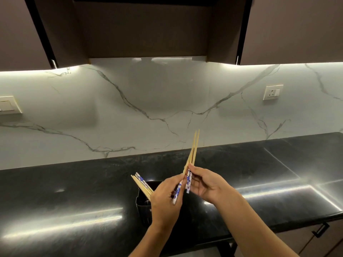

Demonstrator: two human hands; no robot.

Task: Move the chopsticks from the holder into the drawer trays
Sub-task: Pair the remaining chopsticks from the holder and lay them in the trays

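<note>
Early in the task, by the look of things. Both hands raised over the black bench [74, 191], just in front of the dark chopstick holder [143, 201] standing on it. Left hand [165, 199] closed, fingers [178, 179] pinched on one blue-and-white patterned chopstick [177, 191] near its decorated end. Right hand [206, 184] likewise closed, thumb and fingers clamped round a second patterned chopstick [189, 182] close to the painted part. Bare wooden ends of the held sticks crossing and pointing up toward the marble backsplash [130, 108]. Exactly how many sticks sit in each grasp: hard to tell, since the shafts overlap.

Still in the holder: a bundle of remaining chopsticks [142, 184], leaning out to the left, patterned ends uppermost, partly hidden behind the left hand. At least four or so, not countable with certainty.

No drawer or trays in sight; only a dark cabinet handle [320, 231] below the bench edge at right. Nothing visibly delivered yet. Left to do, judging from this: carry the held pair down to the trays, then return for the rest.
</note>
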